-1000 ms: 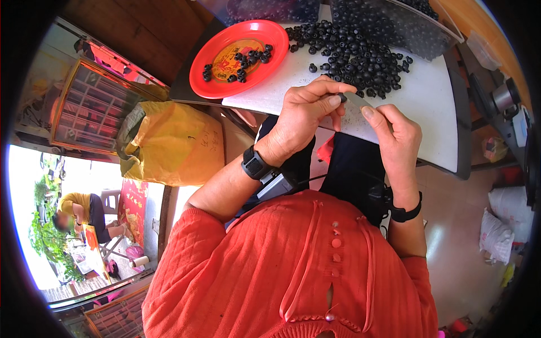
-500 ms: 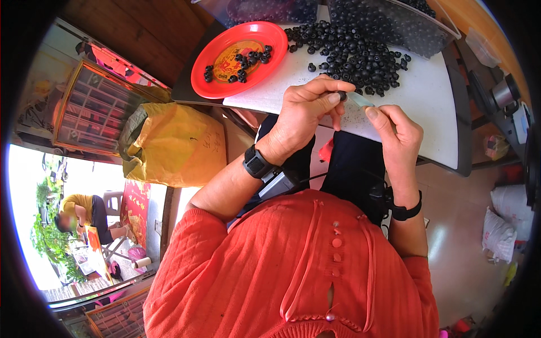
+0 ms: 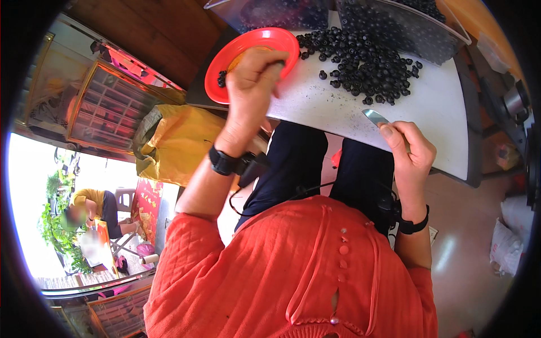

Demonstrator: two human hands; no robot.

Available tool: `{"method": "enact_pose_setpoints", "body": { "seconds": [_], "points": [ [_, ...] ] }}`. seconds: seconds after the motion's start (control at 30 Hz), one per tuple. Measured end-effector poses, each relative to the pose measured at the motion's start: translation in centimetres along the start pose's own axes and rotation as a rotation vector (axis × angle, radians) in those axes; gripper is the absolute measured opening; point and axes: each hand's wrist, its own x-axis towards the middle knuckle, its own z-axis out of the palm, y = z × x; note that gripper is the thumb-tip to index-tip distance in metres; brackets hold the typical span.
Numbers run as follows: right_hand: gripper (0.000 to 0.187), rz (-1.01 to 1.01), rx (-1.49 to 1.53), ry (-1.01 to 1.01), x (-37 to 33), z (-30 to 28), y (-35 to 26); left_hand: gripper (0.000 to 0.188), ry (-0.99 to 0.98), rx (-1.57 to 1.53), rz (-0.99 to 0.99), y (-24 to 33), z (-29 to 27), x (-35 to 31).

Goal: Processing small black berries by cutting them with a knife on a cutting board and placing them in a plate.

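Observation:
My left hand [image 3: 256, 79] is over the red plate [image 3: 239, 40], somewhat blurred, its fingers pinched on a small round black part [image 3: 279, 62]. A few similar parts [image 3: 221, 78] show on the plate beside my wrist; the hand covers most of its yellow middle. My right hand [image 3: 412, 147] grips a small knife [image 3: 374, 117] near the front edge of the white board, its short pale blade pointing up and left. Beyond the blade lies a heap of small black parts [image 3: 369, 70], rounded and knob-like.
Two clear plastic bins [image 3: 394, 34] [image 3: 270, 14] holding black parts stand at the table's back. Dark specks dot the white board [image 3: 315, 107]. Left of the table is a yellow sack [image 3: 177, 149]. White bags [image 3: 504, 242] lie on the floor at right. Outside, a person [image 3: 101, 208] sits bent over.
My left hand has moved left from the blade to above the red plate, carrying the black part. My right hand has come away with the knife and shifted slightly lower right.

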Motion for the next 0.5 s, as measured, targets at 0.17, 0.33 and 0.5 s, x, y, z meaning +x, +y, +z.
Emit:
{"method": "enact_pose_setpoints", "body": {
  "seconds": [0.17,0.33,0.5],
  "points": [
    [0.019,-0.035,-0.05,0.002,-0.2,-0.2,0.1,0.026,-0.025,0.756,0.323,-0.3,-2.9,1.5],
    [0.019,-0.043,-0.025,0.011,-0.2,-0.3,0.6,0.022,-0.239,0.543,0.434,-1.6,2.0,1.5],
    [0.019,-0.001,-0.019,-0.001,-0.2,-0.3,0.5,0.025,-0.273,0.706,0.436,-3.4,5.2,2.1]
  ]
}}
